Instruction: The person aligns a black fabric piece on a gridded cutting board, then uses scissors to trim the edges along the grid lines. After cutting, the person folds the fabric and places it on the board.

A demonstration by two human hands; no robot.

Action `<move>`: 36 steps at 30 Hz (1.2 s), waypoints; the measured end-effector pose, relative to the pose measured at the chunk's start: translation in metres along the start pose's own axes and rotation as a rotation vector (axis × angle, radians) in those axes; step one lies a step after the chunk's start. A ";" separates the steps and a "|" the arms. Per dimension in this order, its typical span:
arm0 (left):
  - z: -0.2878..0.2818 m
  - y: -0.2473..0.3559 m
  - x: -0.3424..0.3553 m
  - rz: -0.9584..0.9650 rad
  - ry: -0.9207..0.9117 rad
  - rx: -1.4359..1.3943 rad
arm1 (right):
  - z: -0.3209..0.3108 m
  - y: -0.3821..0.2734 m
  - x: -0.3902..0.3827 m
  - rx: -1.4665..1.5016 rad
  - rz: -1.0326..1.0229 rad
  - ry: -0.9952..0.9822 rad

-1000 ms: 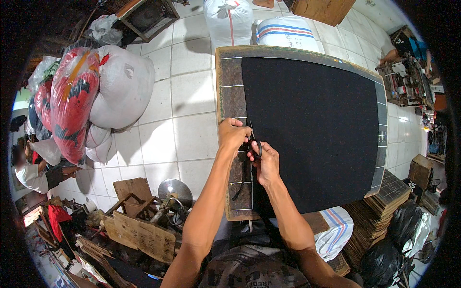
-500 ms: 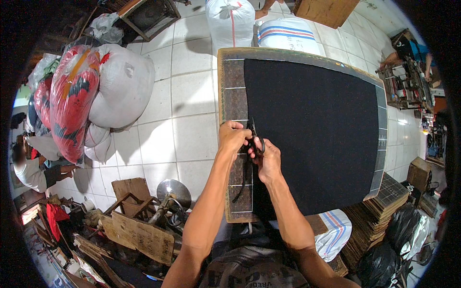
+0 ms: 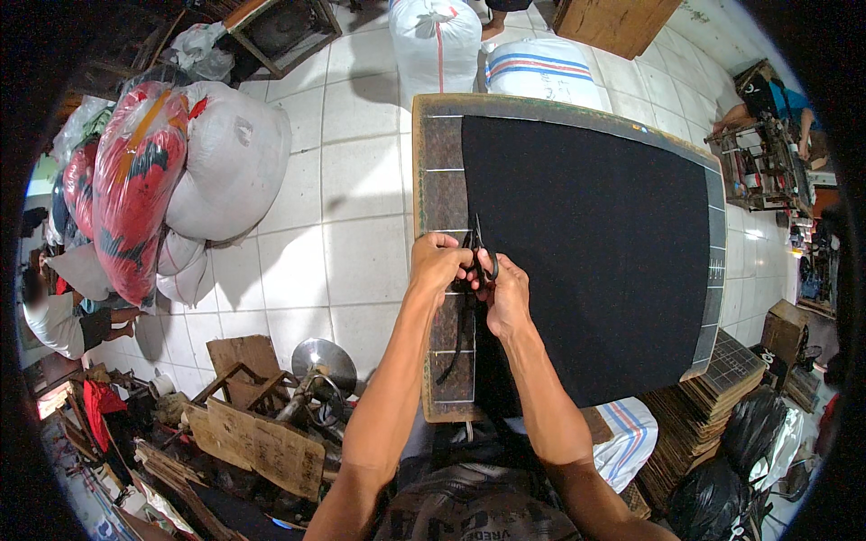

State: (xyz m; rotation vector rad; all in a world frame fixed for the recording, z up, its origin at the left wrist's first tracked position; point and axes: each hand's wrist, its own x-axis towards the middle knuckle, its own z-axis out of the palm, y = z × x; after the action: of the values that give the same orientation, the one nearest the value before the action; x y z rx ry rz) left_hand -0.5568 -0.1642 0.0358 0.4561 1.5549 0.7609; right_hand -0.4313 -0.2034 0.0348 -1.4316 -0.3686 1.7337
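Note:
A large black cloth point(image 3: 595, 234) covers most of a worn board point(image 3: 441, 144) marked with pale lines. At the cloth's left edge my left hand point(image 3: 440, 263) is closed on a narrow black strip point(image 3: 448, 365), which trails down the board. My right hand point(image 3: 505, 293) grips black-handled scissors point(image 3: 488, 264) just beside the left fingers, blades pointing away from me along the cloth's edge. Exactly where the blades meet the fabric is hard to make out.
Stuffed sacks point(image 3: 225, 171) lie left, others point(image 3: 431, 41) beyond the board. Stacked boards point(image 3: 704, 397) stand lower right, scrap wood point(image 3: 253, 442) lower left. One person point(image 3: 63, 325) sits left; another point(image 3: 794, 104) works at a machine on the right; bare feet point(image 3: 494, 25) show at the top.
The board and both hands sit slightly lower in the view. The scissors remain at the cloth's edge in my right hand. The feet at the top have shifted.

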 end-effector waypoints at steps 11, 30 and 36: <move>-0.002 0.001 0.001 0.004 -0.004 0.016 | 0.003 -0.007 0.008 -0.054 -0.006 0.017; -0.013 -0.004 0.006 -0.039 -0.060 -0.064 | 0.008 -0.009 0.017 -0.075 -0.021 0.047; -0.018 -0.001 0.002 -0.037 -0.063 -0.027 | 0.009 -0.014 0.025 -0.046 -0.025 0.030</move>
State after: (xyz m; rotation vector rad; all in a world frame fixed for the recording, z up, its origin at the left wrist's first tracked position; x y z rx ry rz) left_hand -0.5743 -0.1668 0.0333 0.4265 1.4895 0.7313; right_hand -0.4338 -0.1738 0.0309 -1.4782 -0.4111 1.6925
